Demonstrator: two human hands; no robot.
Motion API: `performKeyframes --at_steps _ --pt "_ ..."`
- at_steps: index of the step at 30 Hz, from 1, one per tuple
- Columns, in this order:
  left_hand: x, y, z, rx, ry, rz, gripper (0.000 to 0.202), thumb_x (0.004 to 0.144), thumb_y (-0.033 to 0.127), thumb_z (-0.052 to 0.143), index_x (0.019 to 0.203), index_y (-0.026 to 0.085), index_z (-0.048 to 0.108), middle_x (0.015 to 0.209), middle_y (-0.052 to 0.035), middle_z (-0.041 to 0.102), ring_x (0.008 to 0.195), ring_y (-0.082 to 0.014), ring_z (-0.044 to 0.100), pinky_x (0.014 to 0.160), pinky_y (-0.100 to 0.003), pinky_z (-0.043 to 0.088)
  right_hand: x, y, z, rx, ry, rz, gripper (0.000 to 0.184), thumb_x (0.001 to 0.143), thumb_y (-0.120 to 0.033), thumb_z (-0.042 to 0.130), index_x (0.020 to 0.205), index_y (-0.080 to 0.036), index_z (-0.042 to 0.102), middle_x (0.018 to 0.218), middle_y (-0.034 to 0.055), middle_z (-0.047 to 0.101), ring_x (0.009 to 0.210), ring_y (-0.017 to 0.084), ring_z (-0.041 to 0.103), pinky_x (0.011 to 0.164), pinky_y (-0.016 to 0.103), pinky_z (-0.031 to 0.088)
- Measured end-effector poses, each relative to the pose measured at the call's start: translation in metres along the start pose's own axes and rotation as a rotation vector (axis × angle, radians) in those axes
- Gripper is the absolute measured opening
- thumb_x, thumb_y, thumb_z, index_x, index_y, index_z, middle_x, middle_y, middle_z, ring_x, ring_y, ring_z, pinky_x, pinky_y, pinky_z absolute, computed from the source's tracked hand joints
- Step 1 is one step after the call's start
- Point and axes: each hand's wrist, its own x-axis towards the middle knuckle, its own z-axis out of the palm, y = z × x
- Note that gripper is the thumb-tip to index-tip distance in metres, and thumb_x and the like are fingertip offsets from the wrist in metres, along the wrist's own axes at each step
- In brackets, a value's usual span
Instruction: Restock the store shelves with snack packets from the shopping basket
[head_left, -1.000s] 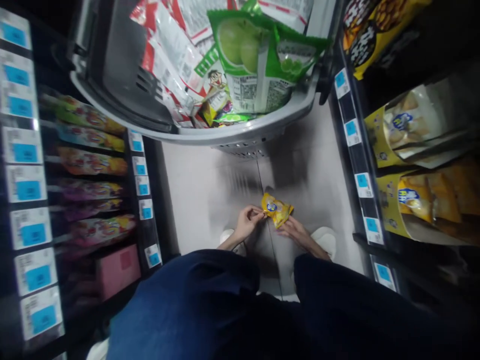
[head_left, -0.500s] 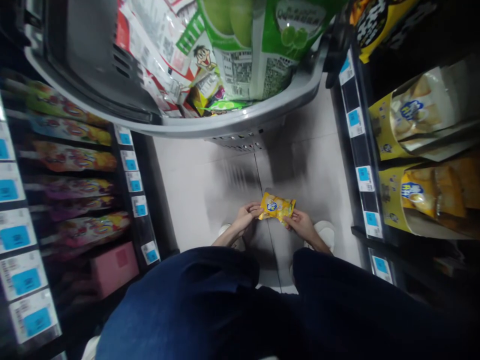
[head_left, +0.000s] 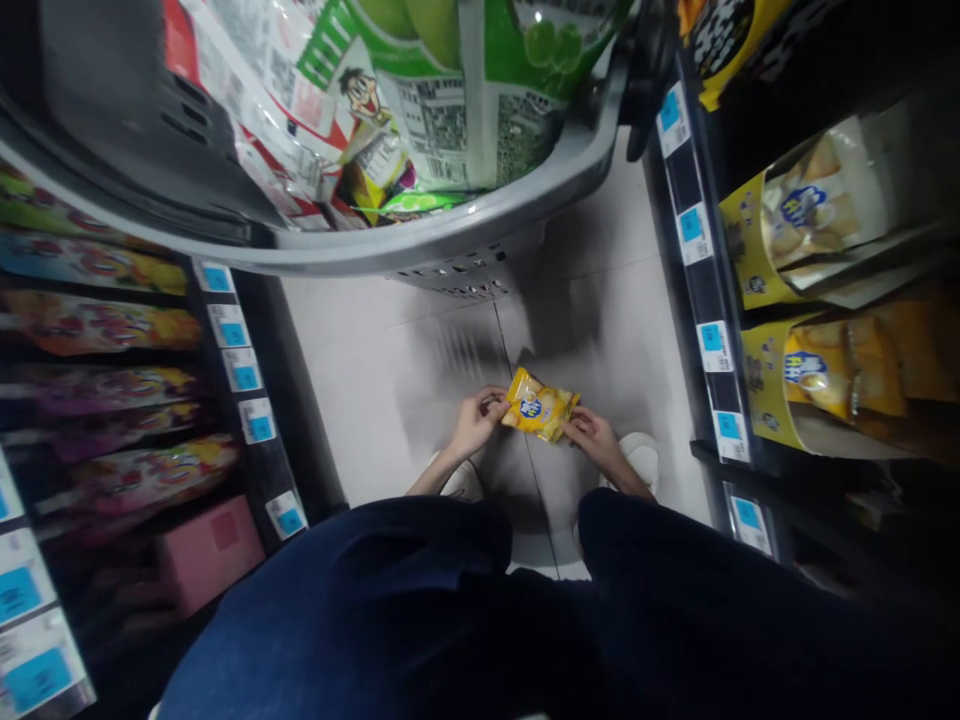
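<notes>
Between shelf racks (head_left: 703, 290), over pale tiled floor (head_left: 360, 380), left hand (head_left: 478, 420) pinching left end of small yellow snack packet (head_left: 534, 405) between thumb and fingers; right hand (head_left: 595, 438) grasping its right end at near corner. Packet spanning space between hands, logo side facing up. Gray shopping basket (head_left: 450, 232) looming at far side, holding green fruit-print bag (head_left: 484, 120) and red-white packets (head_left: 259, 80). Yellow display boxes (head_left: 772, 385) sitting at right, nearer one holding similar yellow packets (head_left: 817, 372). Pink box (head_left: 210, 555) resting at left.
</notes>
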Motion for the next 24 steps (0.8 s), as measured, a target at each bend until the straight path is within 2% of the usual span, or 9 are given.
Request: performKeyframes --at_steps 3,8,12,15,18,21,22,24 --pt "-0.001 -0.001 0.000 0.044 -0.016 0.003 0.043 0.067 0.046 0.081 0.091 0.013 0.070 0.083 -0.0039 0.069 0.063 -0.0101 0.057 0.060 -0.021 0.045 -0.001 -0.004 -0.004 0.018 0.058 -0.027 0.054 0.065 -0.062 0.084 0.092 -0.021 0.062 0.087 0.0018 0.068 0.071 0.012 0.061 0.062 0.024 0.052" --pt "0.002 0.001 -0.003 0.105 0.073 0.027 0.041 0.072 0.046 0.075 0.095 0.013 0.070 0.085 -0.0051 0.069 0.062 -0.0099 0.058 0.059 -0.021 0.045 0.003 -0.015 0.003 0.013 0.057 -0.054 0.051 0.065 -0.062 0.085 0.077 -0.022 0.056 0.075 0.0004 0.065 0.067 0.013 0.060 0.065 0.026 0.052" --pt "0.000 0.006 -0.006 0.162 0.106 0.045 0.044 0.074 0.050 0.072 0.098 0.013 0.068 0.094 -0.0080 0.072 0.072 -0.0146 0.066 0.066 -0.024 0.051 0.005 -0.018 0.011 -0.004 0.063 -0.066 0.055 0.062 -0.069 0.082 0.076 -0.023 0.055 0.071 -0.0002 0.065 0.066 0.015 0.061 0.066 0.029 0.053" --pt "-0.002 0.011 -0.013 0.358 0.101 0.152 0.043 0.080 0.054 0.066 0.097 0.015 0.069 0.102 -0.0098 0.071 0.084 -0.0191 0.068 0.075 -0.028 0.055 0.005 -0.016 0.008 -0.036 0.051 -0.060 0.057 0.057 -0.069 0.084 0.074 -0.022 0.057 0.074 0.0007 0.067 0.069 0.015 0.063 0.068 0.030 0.054" --pt "-0.001 0.022 -0.019 0.546 -0.099 0.309 0.038 0.086 0.055 0.060 0.092 0.018 0.070 0.099 -0.0087 0.071 0.092 -0.0217 0.067 0.082 -0.031 0.054 0.000 -0.017 -0.001 -0.110 -0.004 -0.076 0.052 0.060 -0.063 0.085 0.080 -0.019 0.064 0.082 0.0023 0.069 0.075 0.016 0.064 0.070 0.029 0.053" --pt "0.002 0.037 -0.017 0.592 -0.323 0.378 0.038 0.089 0.056 0.058 0.090 0.021 0.071 0.097 -0.0073 0.072 0.091 -0.0224 0.067 0.082 -0.031 0.054 -0.007 -0.025 -0.006 -0.219 -0.053 -0.158 0.056 0.064 -0.050 0.087 0.106 -0.019 0.068 0.104 0.0025 0.070 0.089 0.015 0.064 0.074 0.026 0.051" --pt "0.003 0.041 -0.014 0.596 -0.379 0.390 0.038 0.090 0.057 0.057 0.089 0.022 0.072 0.096 -0.0072 0.072 0.091 -0.0225 0.067 0.081 -0.031 0.054 -0.009 -0.028 -0.006 -0.255 -0.074 -0.179 0.061 0.062 -0.046 0.090 0.113 -0.019 0.067 0.106 0.0012 0.070 0.088 0.014 0.063 0.073 0.024 0.050" --pt "0.004 0.048 -0.006 0.592 -0.461 0.406 0.038 0.090 0.057 0.057 0.088 0.023 0.074 0.095 -0.0070 0.073 0.089 -0.0223 0.068 0.079 -0.031 0.054 -0.013 -0.036 -0.003 -0.302 -0.149 -0.174 0.064 0.058 -0.043 0.094 0.111 -0.018 0.067 0.092 -0.0026 0.069 0.076 0.012 0.059 0.066 0.022 0.048"
